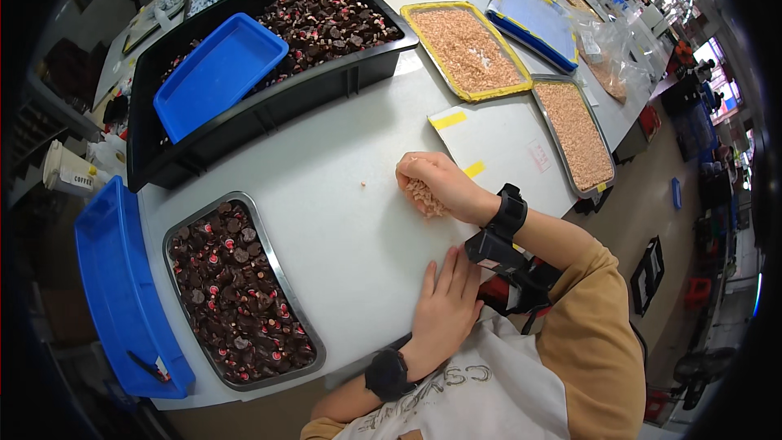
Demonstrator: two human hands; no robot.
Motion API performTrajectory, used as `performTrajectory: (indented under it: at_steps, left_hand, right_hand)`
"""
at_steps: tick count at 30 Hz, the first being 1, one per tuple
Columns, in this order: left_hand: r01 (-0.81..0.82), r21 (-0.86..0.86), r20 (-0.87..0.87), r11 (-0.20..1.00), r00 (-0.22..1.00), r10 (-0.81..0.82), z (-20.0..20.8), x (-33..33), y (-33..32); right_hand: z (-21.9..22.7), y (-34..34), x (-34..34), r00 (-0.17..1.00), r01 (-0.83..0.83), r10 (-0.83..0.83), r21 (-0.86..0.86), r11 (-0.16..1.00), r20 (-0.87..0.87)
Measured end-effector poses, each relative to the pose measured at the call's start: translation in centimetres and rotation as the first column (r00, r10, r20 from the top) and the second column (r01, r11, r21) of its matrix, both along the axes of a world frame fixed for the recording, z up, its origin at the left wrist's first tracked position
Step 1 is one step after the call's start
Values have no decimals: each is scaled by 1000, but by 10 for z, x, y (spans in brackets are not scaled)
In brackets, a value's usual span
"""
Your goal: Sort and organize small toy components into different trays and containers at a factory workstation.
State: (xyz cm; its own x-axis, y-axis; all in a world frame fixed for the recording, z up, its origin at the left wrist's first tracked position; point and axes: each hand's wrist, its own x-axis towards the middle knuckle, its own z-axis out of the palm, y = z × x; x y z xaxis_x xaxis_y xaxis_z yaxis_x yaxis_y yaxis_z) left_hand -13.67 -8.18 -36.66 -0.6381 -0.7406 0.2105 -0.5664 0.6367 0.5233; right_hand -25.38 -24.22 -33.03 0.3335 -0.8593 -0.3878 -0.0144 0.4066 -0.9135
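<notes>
Because the crumbs [424, 199] look loose, the right hand [444, 182] is curled round them, probably against spilling, outside the black bin [277, 116] on its near side; the left hand [445, 303] lies flat, fingers slightly parted, farther from that bin, perhaps for support.

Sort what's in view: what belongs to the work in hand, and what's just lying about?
In the work:
right hand, curled around beige bits
left hand, flat on the white table
probably yellow-edged tray of similar bits
possibly metal tray of dark pieces

Apparently lying about:
white tub, far left
clear plastic bag
</notes>
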Motion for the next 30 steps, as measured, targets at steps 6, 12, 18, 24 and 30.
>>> performTrajectory:
  at_steps: [6, 12, 18, 24, 30]
  left_hand:
    - [-25, 13, -29, 1000, 999, 25, 0, -2, -2]
    - [-28, 6, 20, 1000, 999, 28, 2, 2, -4]
    - [-32, -62, -25, 998, 999, 30, -12, 1, 1]
    - [-45, -14, -126, 999, 991, 43, -11, 7, 7]
    - [-59, -19, -144, 998, 988, 56, -14, 7, 9]
  right_hand:
    - [2, 0, -6, 998, 61, -62, -38, 997, -11]
    - [1, -1, -4, 997, 62, -69, -164, 985, -41]
    - [2, 9, -11, 985, 28, -79, -314, 949, -151]
    - [7, 12, -4, 979, -48, -32, -380, 924, -201]
    - [14, 15, -1, 956, -147, 36, -371, 917, -291]
